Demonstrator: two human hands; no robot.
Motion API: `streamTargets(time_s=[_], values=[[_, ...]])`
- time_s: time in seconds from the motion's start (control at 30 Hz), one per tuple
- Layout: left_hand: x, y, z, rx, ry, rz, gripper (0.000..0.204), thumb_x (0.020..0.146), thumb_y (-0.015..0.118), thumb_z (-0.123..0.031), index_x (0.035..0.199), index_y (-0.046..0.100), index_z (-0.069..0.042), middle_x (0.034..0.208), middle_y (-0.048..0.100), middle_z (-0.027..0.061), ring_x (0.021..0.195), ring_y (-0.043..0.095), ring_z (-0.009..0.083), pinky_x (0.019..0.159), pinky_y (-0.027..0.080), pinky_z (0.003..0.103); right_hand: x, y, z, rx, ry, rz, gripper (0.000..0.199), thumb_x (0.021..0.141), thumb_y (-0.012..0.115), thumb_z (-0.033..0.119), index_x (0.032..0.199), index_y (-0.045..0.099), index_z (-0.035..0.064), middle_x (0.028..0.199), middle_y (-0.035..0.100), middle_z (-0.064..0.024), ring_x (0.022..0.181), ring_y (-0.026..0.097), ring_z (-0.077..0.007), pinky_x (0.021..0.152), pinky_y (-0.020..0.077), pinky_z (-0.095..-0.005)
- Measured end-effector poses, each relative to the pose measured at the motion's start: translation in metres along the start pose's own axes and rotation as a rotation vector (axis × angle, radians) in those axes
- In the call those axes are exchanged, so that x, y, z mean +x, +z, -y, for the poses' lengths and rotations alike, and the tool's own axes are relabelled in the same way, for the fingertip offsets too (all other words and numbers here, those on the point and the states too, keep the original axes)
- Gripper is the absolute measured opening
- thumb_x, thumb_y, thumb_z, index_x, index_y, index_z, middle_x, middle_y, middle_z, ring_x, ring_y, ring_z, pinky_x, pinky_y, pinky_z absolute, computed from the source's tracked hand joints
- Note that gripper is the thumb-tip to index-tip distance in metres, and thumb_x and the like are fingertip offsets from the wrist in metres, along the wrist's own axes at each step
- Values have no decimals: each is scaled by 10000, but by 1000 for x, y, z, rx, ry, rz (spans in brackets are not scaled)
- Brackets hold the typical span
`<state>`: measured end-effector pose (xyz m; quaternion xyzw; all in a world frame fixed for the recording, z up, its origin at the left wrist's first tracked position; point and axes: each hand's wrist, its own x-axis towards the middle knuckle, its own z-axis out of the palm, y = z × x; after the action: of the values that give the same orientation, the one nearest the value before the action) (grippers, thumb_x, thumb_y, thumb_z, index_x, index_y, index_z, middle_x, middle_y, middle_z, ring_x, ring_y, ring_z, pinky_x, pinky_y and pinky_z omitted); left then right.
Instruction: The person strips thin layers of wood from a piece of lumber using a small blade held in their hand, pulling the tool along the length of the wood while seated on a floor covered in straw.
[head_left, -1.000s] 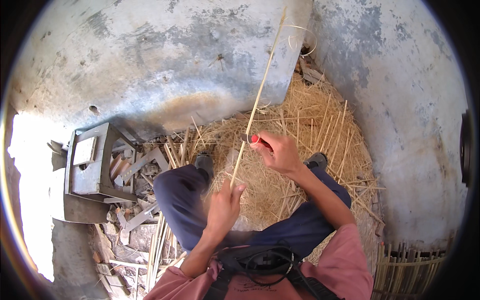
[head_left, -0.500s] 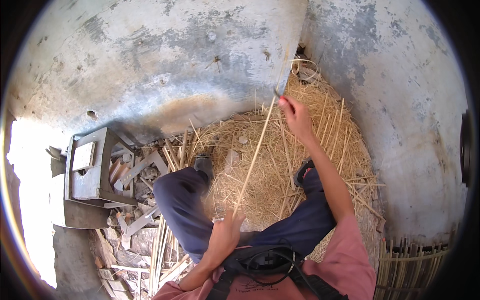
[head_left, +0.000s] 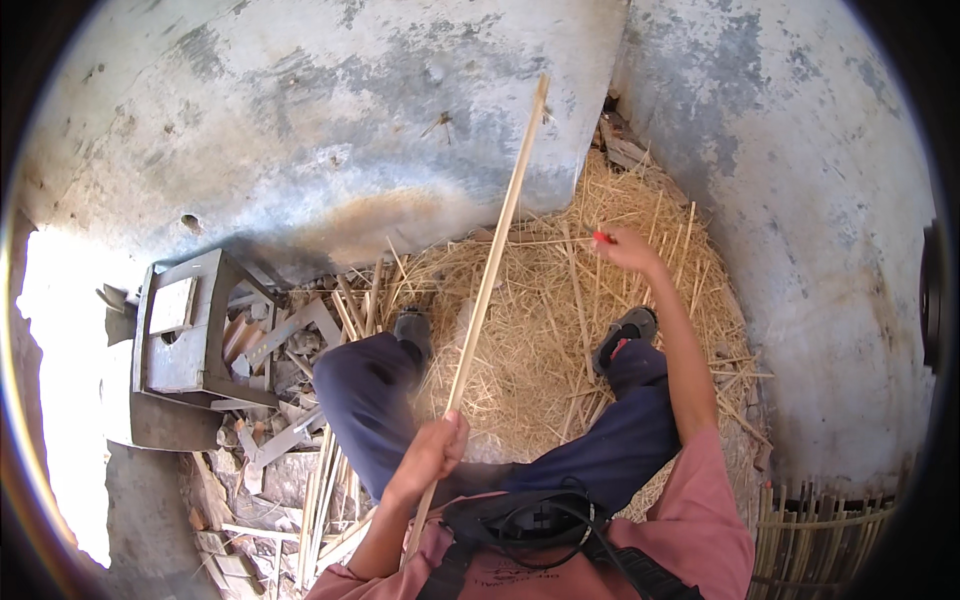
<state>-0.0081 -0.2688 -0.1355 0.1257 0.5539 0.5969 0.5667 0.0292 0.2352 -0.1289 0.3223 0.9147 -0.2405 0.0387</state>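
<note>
A long, pale bamboo strip (head_left: 490, 285) slants up from beside my waist toward the far wall. My left hand (head_left: 430, 455) is closed around its lower part, near my lap. Away from the strip, on its right, my right hand (head_left: 628, 250) is closed on a knife, of which the red handle (head_left: 602, 237) pokes out between the fingers. Its blade cannot be made out now. Beneath both hands, a thick heap of straw-coloured shavings (head_left: 520, 350) spreads around my feet.
A wooden stool (head_left: 185, 330) lies on its side at the left, among wood scraps. Several bamboo strips (head_left: 318, 500) lie by my left leg. Worn plaster walls (head_left: 780, 200) meet in the far corner. A slatted bamboo piece (head_left: 820, 540) stands at the lower right.
My right hand with the knife has come off the strip, moving right and slightly nearer. The strip sits steeper, its lower end now showing below my left hand. The curled sliver near the knife is gone.
</note>
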Motion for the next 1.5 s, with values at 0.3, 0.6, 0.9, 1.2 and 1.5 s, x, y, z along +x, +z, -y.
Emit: streamTargets(time_s=[0.3, 0.6, 0.9, 1.2, 1.5], values=[[44, -14, -16, -425, -17, 284, 576, 1123, 293, -598, 879, 444, -98, 602, 334, -48, 402, 271, 35, 318, 234, 196, -35, 20, 23, 513, -209, -425, 447, 1050, 632, 307, 1396, 620, 24, 1055, 746, -144, 941, 697, -225, 825, 524, -372], [69, 9, -39, -456, 54, 442, 568, 1088, 347, -606, 898, 452, -80, 620, 337, -53, 410, 285, 29, 322, 242, 193, -85, 33, 86, 755, -485, -322, 374, 1048, 659, 284, 1341, 656, 53, 791, 527, 42, 709, 445, -66, 656, 376, -277], [77, 27, -45, -394, 89, 447, 491, 1066, 427, -530, 946, 490, -58, 617, 339, -56, 406, 295, 36, 323, 246, 205, -120, 66, 125, 1038, -449, 16, 284, 1034, 693, 285, 1158, 707, 29, 807, 533, 75, 719, 441, -31, 644, 356, -247], [76, 40, -64, 64, 270, 107, 368, 1145, 423, -329, 1227, 560, 2, 920, 594, 70, 710, 585, 123, 710, 599, 351, -122, 65, 129, 968, -437, -16, 208, 1015, 728, 213, 1038, 707, 8, 779, 564, 64, 691, 459, -30, 616, 364, -237], [81, 35, -54, 89, 371, 158, 322, 1155, 424, -238, 1315, 527, 22, 980, 641, 93, 756, 625, 122, 764, 618, 335, -122, 65, 125, 903, -487, -26, 236, 1003, 724, 238, 1073, 737, 13, 716, 533, 43, 662, 439, -53, 611, 369, -278]])
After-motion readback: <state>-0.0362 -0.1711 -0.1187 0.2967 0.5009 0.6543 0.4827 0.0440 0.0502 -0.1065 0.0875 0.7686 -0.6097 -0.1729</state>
